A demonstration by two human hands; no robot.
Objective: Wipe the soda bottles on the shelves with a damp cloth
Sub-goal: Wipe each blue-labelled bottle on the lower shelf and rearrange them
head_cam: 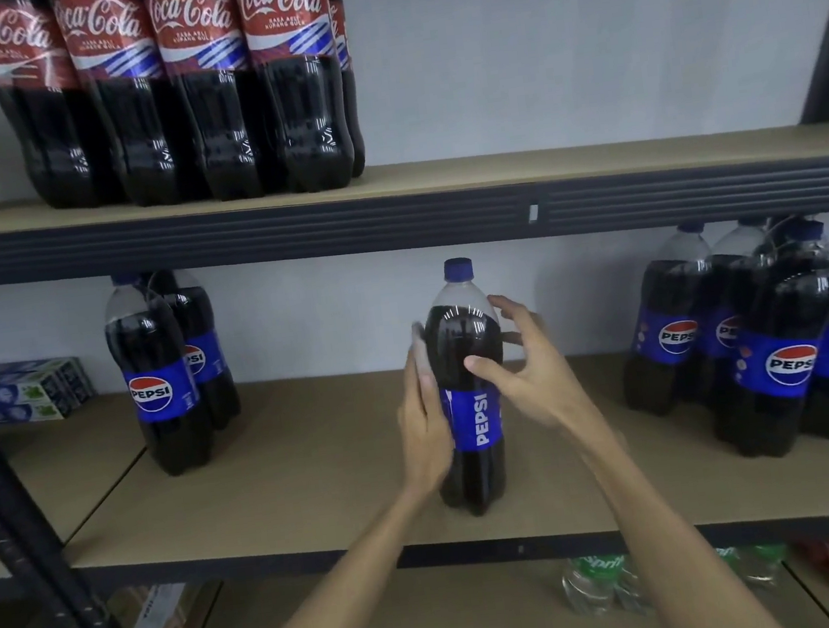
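Dev: Forearms (pixel 339 580) reach in from below, both onto one Pepsi bottle (pixel 476 423). It stands upright on its own near the front edge of the middle shelf (pixel 294 498).

Ops: Hands?

Dev: Left hand (pixel 424 416) lies flat up the bottle's left side. Its fingers are straight and press on it, not wrapped round. Right hand (pixel 522 368) is on the bottle's right with the fingers spread. The thumb tip touches the dark front above the label, and the other fingers curve near the shoulder, loose. I wouldn't call it a firm grip, and the hand is motion-blurred.

Ops: Cloth?

Dev: None plainly visible. A grey smear (pixel 417 336) at the left fingertips could be cloth or just blur. Can't tell.

Ops: Step?

Dev: My read is that this bottle is the one being handled, either turned or steadied for wiping. Can't tell how much of it is done.

Ops: Next?

Dev: Probably a firmer right-hand hold at the shoulder so the bottle doesn't tip. Then rotate it to bring the back face round.

Ops: What else is queued?

Dev: Left of that bottle and further back, a Pepsi pair (pixel 162 389). Right of it, a Pepsi cluster (pixel 779 355). Above it to the left, one shelf up, a Coca-Cola row (pixel 202 105).
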